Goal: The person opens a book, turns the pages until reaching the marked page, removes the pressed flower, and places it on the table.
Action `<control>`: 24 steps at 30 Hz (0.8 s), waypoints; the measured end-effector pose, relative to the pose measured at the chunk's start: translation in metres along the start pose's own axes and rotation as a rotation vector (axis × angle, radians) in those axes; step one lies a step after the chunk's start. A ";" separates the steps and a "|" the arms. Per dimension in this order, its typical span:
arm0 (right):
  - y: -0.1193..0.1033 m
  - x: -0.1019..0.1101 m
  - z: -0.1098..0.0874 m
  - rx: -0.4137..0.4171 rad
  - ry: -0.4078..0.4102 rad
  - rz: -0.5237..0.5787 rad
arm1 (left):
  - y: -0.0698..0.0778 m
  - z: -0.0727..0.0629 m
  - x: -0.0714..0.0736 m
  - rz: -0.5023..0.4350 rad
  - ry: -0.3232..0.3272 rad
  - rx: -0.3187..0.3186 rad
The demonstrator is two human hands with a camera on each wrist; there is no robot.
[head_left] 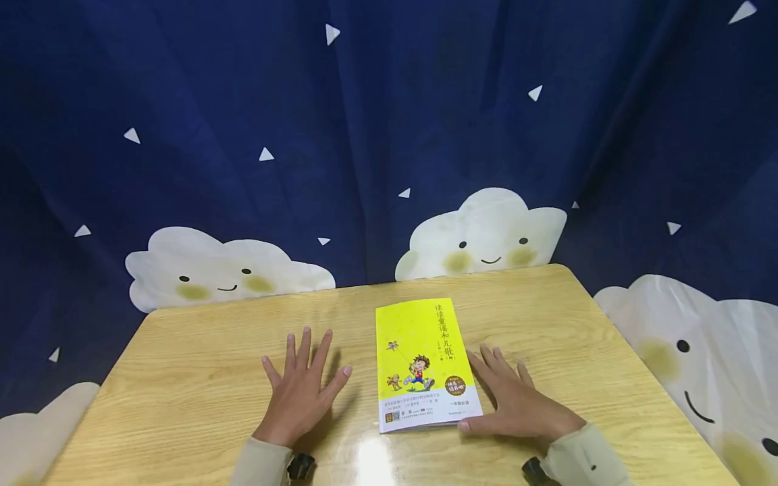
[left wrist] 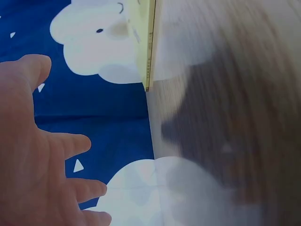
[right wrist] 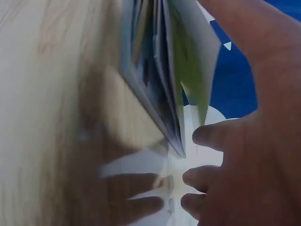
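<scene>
A thin yellow children's book [head_left: 407, 331] with a white band along its bottom lies closed on the wooden table, cartoon cover facing up. My left hand [head_left: 299, 395] hovers left of it, fingers spread wide and holding nothing. In the left wrist view the book's spine [left wrist: 151, 52] stands beyond the spread left hand [left wrist: 33, 150]. My right hand [head_left: 516, 401] is at the book's right edge, thumb by the lower corner and index finger along the side. The right wrist view shows the page edges slightly fanned, with a fingertip of the right hand [right wrist: 263, 136] right by the cover [right wrist: 197, 61].
The light wooden table [head_left: 200, 364] has rounded far corners. Behind it hangs a dark blue curtain [head_left: 243, 88] with white triangles and smiling clouds, also along the right side. Glare shows on the tabletop near the front.
</scene>
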State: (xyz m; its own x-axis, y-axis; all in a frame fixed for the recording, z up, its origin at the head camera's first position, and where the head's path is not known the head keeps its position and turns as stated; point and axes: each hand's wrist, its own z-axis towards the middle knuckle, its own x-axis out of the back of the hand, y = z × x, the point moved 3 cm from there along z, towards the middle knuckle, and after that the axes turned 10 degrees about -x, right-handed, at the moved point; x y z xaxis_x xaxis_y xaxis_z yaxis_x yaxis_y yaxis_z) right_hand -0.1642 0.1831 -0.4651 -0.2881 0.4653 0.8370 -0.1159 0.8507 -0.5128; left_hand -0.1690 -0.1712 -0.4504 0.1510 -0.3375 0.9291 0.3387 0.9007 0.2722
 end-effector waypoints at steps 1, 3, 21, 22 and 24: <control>-0.001 0.001 0.000 0.007 0.004 0.013 | 0.000 0.000 0.001 0.002 0.003 -0.003; -0.002 0.002 0.000 0.028 0.012 0.040 | -0.001 0.000 0.003 0.003 0.011 -0.008; -0.045 0.007 0.001 0.224 0.050 0.308 | -0.010 0.000 0.016 -0.034 0.121 -0.042; -0.050 0.006 0.002 0.250 0.031 0.355 | -0.010 0.000 0.017 -0.028 0.135 -0.048; -0.059 0.002 0.003 0.301 -0.022 0.433 | -0.012 0.000 0.019 -0.021 0.165 -0.062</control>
State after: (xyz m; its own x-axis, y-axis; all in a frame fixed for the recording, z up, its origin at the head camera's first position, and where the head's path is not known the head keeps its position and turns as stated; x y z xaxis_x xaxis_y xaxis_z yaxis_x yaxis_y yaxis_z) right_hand -0.1604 0.1330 -0.4333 -0.3894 0.7507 0.5337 -0.2492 0.4719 -0.8457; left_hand -0.1697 -0.1885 -0.4359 0.2914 -0.4012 0.8684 0.3993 0.8760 0.2707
